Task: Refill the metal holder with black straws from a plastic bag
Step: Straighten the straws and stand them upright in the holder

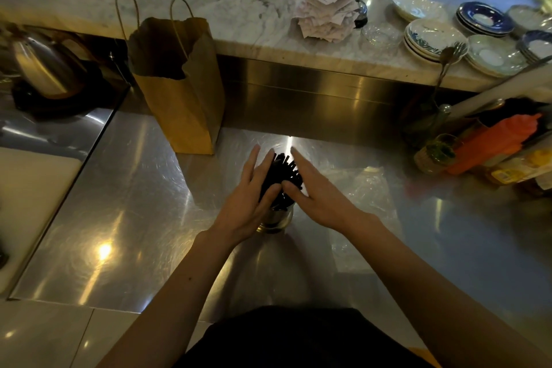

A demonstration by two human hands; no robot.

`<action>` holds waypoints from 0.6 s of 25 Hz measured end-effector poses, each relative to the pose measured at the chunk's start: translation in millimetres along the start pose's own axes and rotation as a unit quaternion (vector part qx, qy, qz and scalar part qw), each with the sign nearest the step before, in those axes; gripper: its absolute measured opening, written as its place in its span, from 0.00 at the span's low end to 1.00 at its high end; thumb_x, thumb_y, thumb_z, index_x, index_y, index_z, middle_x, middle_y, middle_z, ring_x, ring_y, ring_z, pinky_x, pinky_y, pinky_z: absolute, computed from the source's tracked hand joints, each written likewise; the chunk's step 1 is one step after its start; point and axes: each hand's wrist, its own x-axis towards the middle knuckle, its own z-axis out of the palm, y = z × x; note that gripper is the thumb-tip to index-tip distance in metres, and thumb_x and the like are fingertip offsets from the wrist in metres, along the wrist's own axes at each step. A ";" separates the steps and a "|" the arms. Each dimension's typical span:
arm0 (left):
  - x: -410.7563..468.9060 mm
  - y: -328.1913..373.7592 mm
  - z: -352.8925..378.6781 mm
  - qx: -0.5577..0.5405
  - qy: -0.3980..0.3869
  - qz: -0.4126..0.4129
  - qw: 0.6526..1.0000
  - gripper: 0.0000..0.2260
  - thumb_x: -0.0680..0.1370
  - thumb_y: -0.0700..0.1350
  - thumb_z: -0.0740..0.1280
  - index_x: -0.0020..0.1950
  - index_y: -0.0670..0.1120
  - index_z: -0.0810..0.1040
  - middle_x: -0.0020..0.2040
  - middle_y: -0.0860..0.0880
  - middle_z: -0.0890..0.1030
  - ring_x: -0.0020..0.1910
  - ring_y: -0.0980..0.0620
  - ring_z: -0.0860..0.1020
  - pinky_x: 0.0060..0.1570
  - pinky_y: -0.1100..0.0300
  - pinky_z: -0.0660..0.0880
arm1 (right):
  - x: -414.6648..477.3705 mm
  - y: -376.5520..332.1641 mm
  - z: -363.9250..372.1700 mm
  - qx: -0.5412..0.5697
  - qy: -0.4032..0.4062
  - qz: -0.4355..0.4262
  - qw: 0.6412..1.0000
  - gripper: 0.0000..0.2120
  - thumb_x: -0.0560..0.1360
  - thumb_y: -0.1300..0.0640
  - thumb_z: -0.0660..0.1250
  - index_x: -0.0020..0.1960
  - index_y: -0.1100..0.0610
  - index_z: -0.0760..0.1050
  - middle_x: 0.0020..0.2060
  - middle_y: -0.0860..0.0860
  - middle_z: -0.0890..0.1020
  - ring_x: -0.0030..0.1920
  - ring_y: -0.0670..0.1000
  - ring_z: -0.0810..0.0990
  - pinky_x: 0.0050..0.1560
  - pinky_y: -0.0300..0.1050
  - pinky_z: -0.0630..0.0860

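A round metal holder point(276, 220) stands on the steel counter point(134, 203) in the middle of the view. A thick bundle of black straws point(282, 172) sticks up out of it and fans toward the back. My left hand point(249, 199) presses flat against the bundle's left side, fingers straight and apart. My right hand point(318, 193) presses against its right side the same way. Both thumbs meet at the front of the straws. A crumpled clear plastic bag point(366, 188) lies flat on the counter just right of my right hand.
A brown paper bag point(182, 93) with handles stands upright behind and left of the holder. Sauce bottles point(490, 146) crowd the right edge. Stacked plates point(433, 36) and a spike of receipts point(327, 3) sit on the raised marble ledge. A kettle point(41, 66) is at far left.
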 end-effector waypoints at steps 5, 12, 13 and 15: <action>-15.0 -11.8 -15.9 -0.082 -0.038 -0.079 0.993 0.57 0.63 0.63 0.78 0.80 0.55 0.42 0.80 0.57 0.50 0.75 0.62 0.53 0.71 0.61 0.55 | -9.3 14.7 -0.5 0.107 0.052 0.025 0.993 0.40 0.73 0.38 0.62 0.78 0.47 0.48 0.77 0.45 0.57 0.73 0.41 0.60 0.71 0.40 0.60; -3.0 -11.5 -2.7 -0.006 0.102 -0.051 0.993 0.32 0.72 0.50 0.75 0.73 0.50 0.67 0.68 0.51 0.75 0.67 0.56 0.70 0.68 0.56 0.68 | -6.2 17.1 2.8 0.085 0.164 0.006 0.983 0.12 0.74 0.59 0.71 0.57 0.53 0.79 0.48 0.44 0.80 0.47 0.39 0.80 0.48 0.32 0.77; -1.9 -12.0 -2.4 0.016 0.130 -0.032 0.991 0.26 0.73 0.48 0.75 0.69 0.48 0.72 0.64 0.49 0.77 0.63 0.56 0.72 0.65 0.56 0.72 | -4.4 15.0 1.4 0.072 0.180 -0.001 0.981 0.10 0.74 0.59 0.72 0.55 0.54 0.80 0.46 0.44 0.81 0.45 0.38 0.79 0.47 0.29 0.75; -1.5 -10.5 -3.6 0.037 0.167 0.001 0.985 0.18 0.73 0.44 0.75 0.61 0.46 0.77 0.56 0.49 0.79 0.53 0.56 0.76 0.56 0.66 0.74 | -2.4 12.7 -3.3 0.043 0.214 -0.026 0.976 0.07 0.73 0.59 0.72 0.51 0.55 0.82 0.43 0.45 0.82 0.42 0.39 0.79 0.45 0.29 0.75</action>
